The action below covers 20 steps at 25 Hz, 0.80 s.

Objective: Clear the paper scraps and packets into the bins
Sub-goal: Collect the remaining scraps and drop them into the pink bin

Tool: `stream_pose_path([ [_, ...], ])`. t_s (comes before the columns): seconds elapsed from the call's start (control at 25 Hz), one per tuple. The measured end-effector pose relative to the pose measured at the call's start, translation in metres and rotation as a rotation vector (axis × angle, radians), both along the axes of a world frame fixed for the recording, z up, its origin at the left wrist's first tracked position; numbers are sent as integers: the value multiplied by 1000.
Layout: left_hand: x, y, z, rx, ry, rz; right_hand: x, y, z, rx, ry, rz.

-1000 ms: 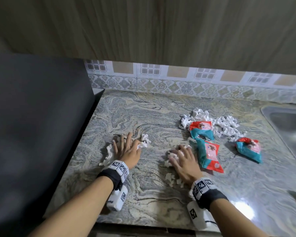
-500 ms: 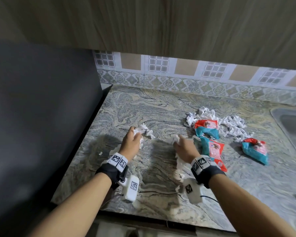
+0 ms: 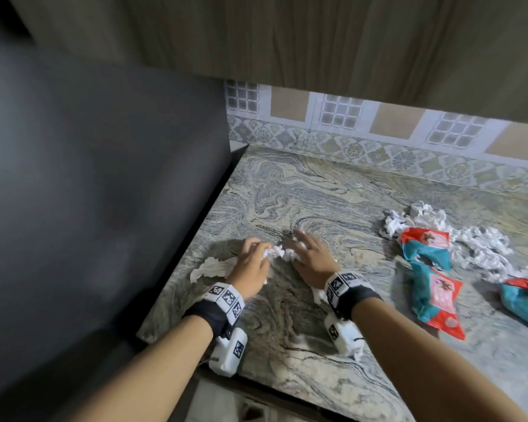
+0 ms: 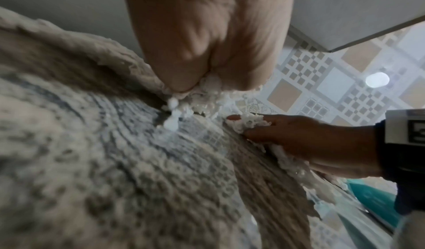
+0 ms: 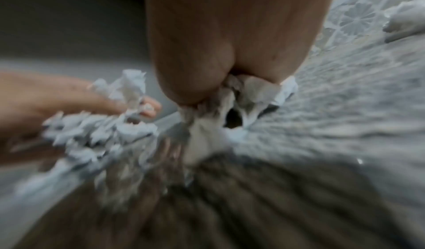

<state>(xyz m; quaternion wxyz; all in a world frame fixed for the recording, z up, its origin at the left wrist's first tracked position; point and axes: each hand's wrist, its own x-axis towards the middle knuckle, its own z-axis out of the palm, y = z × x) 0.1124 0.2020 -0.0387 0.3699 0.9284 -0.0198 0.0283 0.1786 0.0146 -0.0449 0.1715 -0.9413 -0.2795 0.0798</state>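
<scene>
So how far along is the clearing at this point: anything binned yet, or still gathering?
Nothing looks binned; no bin is in view. In hand: the left hand and right hand gather crumpled white paper scraps between them on the marbled grey countertop. Left: a flat torn paper piece, the larger white paper heap and three red-and-teal snack packets.

Countertop looking like polished veined stone; paper scraps showing crumpled and matt; packets reading as glossy plastic film
</scene>
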Motion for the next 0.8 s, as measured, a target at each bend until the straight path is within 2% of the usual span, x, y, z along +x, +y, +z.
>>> stream_pose_path([
  [0.08,3,-13,2,-15,-10,-17,-8,-12,-4,-4,-31,114],
  [0.2,10,-37,9,-98,-70,18,-22,-43,3,1,-27,72],
  [0.24,11,-48,16,-159,-96,35,-26,-56,9,14,-2,-3],
  [0.32,12,-66,27,-331,-105,100,-31,-82,17,148,65,-271],
  [0.44,4,-91,36,-751,30,306,-46,-116,16,671,233,-703],
  [0.48,-1,-98,34,-841,81,360,-54,-125,11,780,242,-793],
  [0.52,-6,-100,30,-837,127,389,-61,-132,6,799,210,-832],
  [0.6,-18,-100,14,-561,158,309,-80,-143,0,607,63,-772],
  [0.68,-32,-99,-5,-221,45,85,-98,-148,-8,387,-80,-639],
  [0.76,-41,-98,-15,122,-1,-125,-114,-148,-6,208,-83,-506],
  [0.8,-47,-100,-15,300,16,-160,-122,-149,-6,115,-30,-454],
])
